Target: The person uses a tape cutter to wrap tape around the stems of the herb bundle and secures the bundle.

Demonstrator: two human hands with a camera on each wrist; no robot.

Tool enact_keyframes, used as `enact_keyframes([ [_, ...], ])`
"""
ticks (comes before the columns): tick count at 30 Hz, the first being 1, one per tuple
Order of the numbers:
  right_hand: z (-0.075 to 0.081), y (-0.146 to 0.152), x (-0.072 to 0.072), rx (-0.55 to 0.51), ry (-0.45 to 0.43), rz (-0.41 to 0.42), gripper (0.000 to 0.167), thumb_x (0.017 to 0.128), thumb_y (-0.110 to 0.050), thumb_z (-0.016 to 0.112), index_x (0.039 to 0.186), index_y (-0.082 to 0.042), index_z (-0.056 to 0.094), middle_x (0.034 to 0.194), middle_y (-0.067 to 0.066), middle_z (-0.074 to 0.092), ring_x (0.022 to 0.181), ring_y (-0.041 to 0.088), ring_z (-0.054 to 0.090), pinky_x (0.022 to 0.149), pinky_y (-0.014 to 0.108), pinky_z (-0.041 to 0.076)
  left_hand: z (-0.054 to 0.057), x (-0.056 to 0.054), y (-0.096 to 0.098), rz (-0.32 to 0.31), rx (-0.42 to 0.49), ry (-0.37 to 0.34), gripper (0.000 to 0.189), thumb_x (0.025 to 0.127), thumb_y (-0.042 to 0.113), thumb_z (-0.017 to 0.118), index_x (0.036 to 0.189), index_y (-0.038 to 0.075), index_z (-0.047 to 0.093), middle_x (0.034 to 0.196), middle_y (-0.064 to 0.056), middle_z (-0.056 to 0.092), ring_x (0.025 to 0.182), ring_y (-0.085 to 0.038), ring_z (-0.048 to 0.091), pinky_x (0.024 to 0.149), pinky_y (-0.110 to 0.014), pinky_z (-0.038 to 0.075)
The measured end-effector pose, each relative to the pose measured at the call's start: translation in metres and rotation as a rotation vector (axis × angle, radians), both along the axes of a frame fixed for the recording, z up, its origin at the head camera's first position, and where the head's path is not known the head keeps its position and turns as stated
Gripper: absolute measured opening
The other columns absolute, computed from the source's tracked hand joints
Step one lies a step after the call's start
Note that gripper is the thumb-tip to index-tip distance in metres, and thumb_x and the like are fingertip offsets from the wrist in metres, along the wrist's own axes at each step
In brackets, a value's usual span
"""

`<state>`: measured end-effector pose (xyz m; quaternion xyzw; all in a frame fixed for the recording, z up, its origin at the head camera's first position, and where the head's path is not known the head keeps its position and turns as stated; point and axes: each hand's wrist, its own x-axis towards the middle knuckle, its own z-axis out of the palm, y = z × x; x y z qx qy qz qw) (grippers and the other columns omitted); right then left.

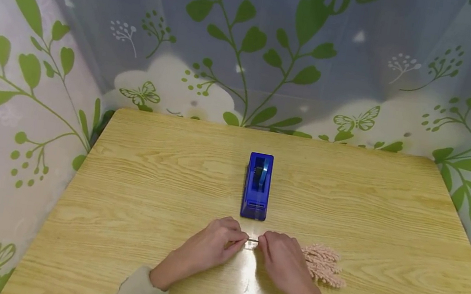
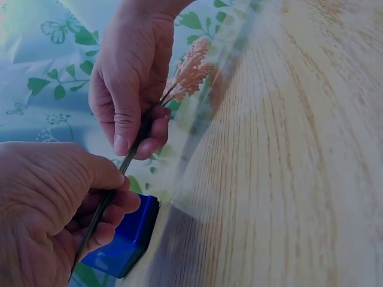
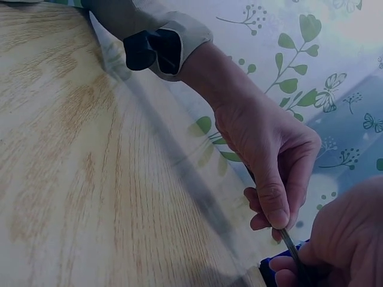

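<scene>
Pink dried-looking flower sprigs (image 1: 322,264) on thin dark stems (image 2: 102,209) are held between both hands, low over the table. My left hand (image 1: 212,243) pinches the stems between thumb and curled fingers. Close beside it, my right hand (image 1: 286,259) grips the same stems nearer the flower heads, which stick out past it to the right. Only a short piece of stem shows between the hands in the head view. Just beyond them stands a blue tape dispenser (image 1: 254,211), partly hidden behind the hands in both wrist views.
The wood-grain table (image 1: 158,165) reaches out to both sides of the hands. A curtain or cloth printed with green leaves and butterflies (image 1: 252,41) hangs behind it and along the sides. Light reflects off the tabletop near the front.
</scene>
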<state>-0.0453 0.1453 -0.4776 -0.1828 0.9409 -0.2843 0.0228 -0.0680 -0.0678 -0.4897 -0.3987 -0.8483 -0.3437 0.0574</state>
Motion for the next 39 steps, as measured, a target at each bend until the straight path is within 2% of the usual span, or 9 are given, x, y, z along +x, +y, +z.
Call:
enact_keyframes([
  [7,0.0006,-0.0002,0.0001,0.027,0.047,-0.014,0.028,0.103,-0.01,0.065,0.076,-0.016,0.061,0.063,-0.009,0.045,0.06,0.01,0.044,0.066,0.035,0.048,-0.0001,0.0002,0.0011,0.016,0.0,0.0,0.009,0.093,-0.001,0.074,0.097,0.001,0.081,0.084,-0.003,0.072,0.077,-0.011,0.062,0.068,-0.01,0.049],
  [11,0.0008,-0.0016,0.0008,0.031,0.06,-0.029,0.021,0.1,-0.01,0.068,0.08,-0.015,0.065,0.066,-0.009,0.051,0.064,0.011,0.048,0.071,0.04,0.05,-0.0003,0.0004,0.0019,0.029,-0.002,-0.014,0.009,0.093,-0.001,0.073,0.095,0.001,0.081,0.083,-0.003,0.072,0.076,-0.011,0.062,0.069,-0.011,0.05],
  [19,-0.004,-0.0024,0.0016,0.056,0.144,-0.02,0.018,0.094,-0.008,0.076,0.081,-0.016,0.065,0.071,-0.011,0.054,0.067,0.01,0.047,0.07,0.033,0.044,0.0003,0.0013,0.0024,0.073,0.002,-0.085,0.01,0.094,0.002,0.072,0.094,0.003,0.082,0.082,-0.001,0.072,0.076,-0.009,0.061,0.07,-0.015,0.052],
  [29,-0.0059,-0.0031,0.0025,0.077,0.272,0.017,0.012,0.091,-0.007,0.079,0.086,-0.013,0.07,0.076,-0.007,0.063,0.07,0.012,0.058,0.067,0.032,0.048,-0.003,0.0015,0.006,0.127,0.026,-0.117,0.015,0.097,0.005,0.068,0.09,0.007,0.081,0.08,0.004,0.069,0.079,-0.01,0.06,0.075,-0.022,0.052],
  [35,-0.0073,-0.0034,0.0031,0.078,0.287,0.015,0.009,0.091,-0.005,0.079,0.089,-0.01,0.072,0.08,-0.004,0.067,0.069,0.012,0.061,0.067,0.034,0.053,-0.0017,0.0013,0.0059,0.128,0.048,-0.165,0.011,0.096,0.004,0.071,0.093,0.004,0.081,0.083,-0.001,0.072,0.08,-0.012,0.062,0.076,-0.022,0.053],
  [39,-0.0082,-0.0027,0.0037,0.071,0.297,0.013,0.005,0.095,-0.008,0.076,0.091,-0.01,0.074,0.082,-0.003,0.069,0.067,0.013,0.062,0.066,0.033,0.054,-0.0017,0.0011,0.0055,0.129,0.054,-0.174,0.007,0.095,0.003,0.073,0.094,0.003,0.08,0.085,-0.002,0.073,0.083,-0.014,0.063,0.077,-0.024,0.055],
])
